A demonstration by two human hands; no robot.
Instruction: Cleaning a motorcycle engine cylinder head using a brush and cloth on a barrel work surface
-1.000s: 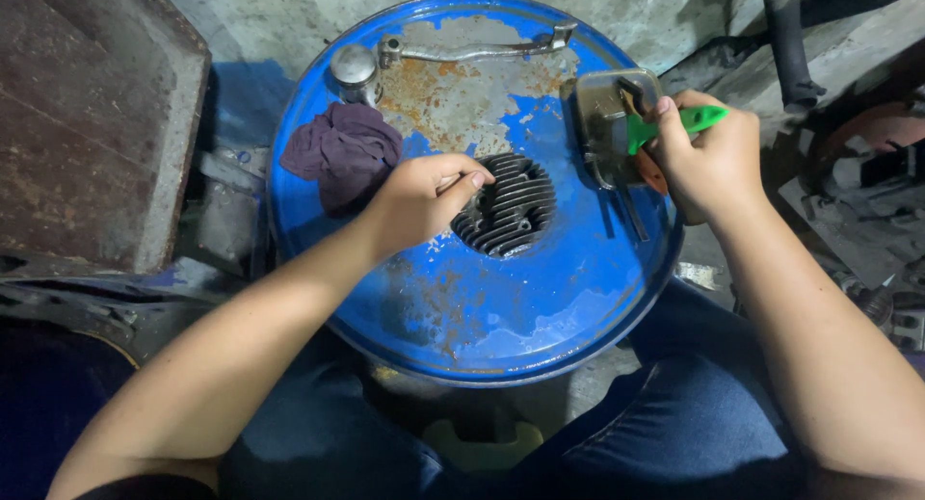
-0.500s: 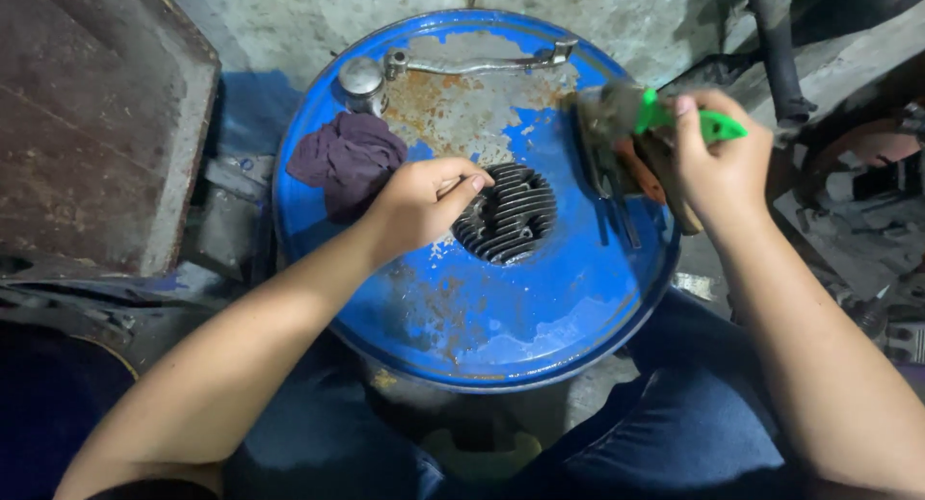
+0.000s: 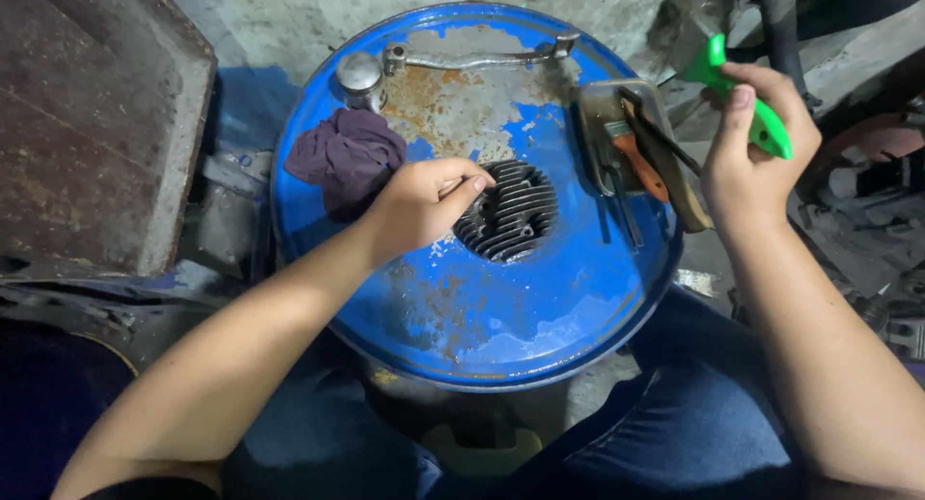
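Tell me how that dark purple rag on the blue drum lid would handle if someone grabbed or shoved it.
The purple rag lies crumpled in soft folds on the drum lid, so it would probably be floppy and sag when lifted. It looks like thin cloth, likely light for its size. Pushed, it would probably bunch and drag across the rusty, flaking paint rather than roll or tip.
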